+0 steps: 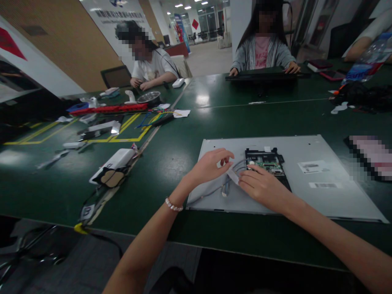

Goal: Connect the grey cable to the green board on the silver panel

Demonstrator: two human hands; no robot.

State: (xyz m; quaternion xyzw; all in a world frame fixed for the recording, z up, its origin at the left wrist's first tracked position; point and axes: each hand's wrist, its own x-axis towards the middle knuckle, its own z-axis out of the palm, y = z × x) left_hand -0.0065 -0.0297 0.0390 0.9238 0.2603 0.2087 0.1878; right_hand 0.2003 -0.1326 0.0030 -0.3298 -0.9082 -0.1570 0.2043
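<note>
A flat grey metal panel lies on the table before me, with a green circuit board in a black frame at its middle. Grey cables run from the board's left side, and a strip of white tape shows on them. My right hand is closed on the cables by the tape, its fingertips partly hiding the board's edge. Just to the left, my left hand hovers over the panel with bent fingers; a gap shows between thumb and forefinger. A loose cable end rests below it.
Left of the panel stands a white power box with black straps. A red strip, wires and small parts lie farther left. One person sits behind a dark monitor, another at the far left. A phone lies right.
</note>
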